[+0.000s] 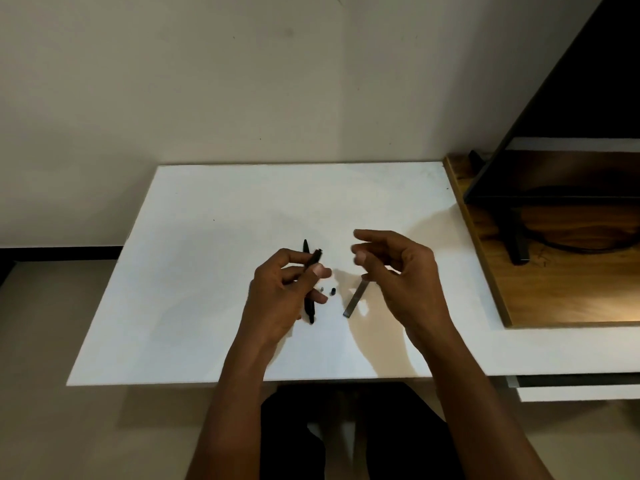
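I have my left hand [287, 292] pinching a short black pen piece [316, 258] just beyond and left of the small black cap [333, 292] on the white table [207, 306], while my right hand [398, 271], fingers loosely curled, meets the top of the grey rod [354, 301] just right of that cap, though I cannot tell if it grips it.

The tabletop [214, 209] is viewed closely from above by one head-worn wide-angle camera, tilted forward and down.
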`<action>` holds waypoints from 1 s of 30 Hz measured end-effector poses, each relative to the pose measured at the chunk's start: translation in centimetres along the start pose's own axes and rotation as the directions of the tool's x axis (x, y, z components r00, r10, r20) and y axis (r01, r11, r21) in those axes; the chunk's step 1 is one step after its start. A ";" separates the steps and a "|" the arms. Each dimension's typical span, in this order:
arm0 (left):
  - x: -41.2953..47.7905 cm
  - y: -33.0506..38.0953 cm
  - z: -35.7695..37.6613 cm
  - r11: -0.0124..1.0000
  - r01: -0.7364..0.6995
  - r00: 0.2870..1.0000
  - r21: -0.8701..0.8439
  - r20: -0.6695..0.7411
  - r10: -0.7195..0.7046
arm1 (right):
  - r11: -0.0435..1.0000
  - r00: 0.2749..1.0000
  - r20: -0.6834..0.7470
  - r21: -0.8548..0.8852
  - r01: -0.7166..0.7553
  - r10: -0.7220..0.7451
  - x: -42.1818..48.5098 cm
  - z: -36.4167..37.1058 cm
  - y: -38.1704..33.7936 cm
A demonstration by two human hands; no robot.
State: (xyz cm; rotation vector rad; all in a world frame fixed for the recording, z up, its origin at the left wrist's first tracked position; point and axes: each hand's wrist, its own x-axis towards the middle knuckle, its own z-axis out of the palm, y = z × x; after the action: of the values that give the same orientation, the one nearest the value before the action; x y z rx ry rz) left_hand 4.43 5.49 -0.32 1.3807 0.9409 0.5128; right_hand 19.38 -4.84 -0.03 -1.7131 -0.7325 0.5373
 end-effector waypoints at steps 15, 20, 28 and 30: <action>0.0 -0.3 0.0 0.979 -0.138 0.988 -0.153 -0.092 0.125 | 0.730 0.990 0.114 -0.669 0.138 -0.083 -1.6 4.8 0.6; -0.2 -0.4 -0.6 0.979 -0.149 0.987 -0.138 -0.089 0.137 | 0.725 0.989 0.109 -0.673 0.148 -0.100 -1.3 5.2 0.5; -0.4 0.0 -1.0 0.977 -0.150 0.985 -0.150 -0.104 0.135 | 0.655 0.983 0.179 -0.737 0.165 -0.046 -1.8 5.6 1.0; -0.4 0.2 -0.8 0.978 -0.149 0.986 -0.148 -0.091 0.136 | 0.643 0.985 0.166 -0.748 0.163 -0.056 -1.8 5.7 1.0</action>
State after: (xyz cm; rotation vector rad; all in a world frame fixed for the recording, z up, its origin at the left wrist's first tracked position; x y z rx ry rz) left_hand 3.65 5.69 -0.01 1.3000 0.8518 0.7399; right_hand 14.41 -2.38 -2.50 -2.4074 -1.2775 0.2472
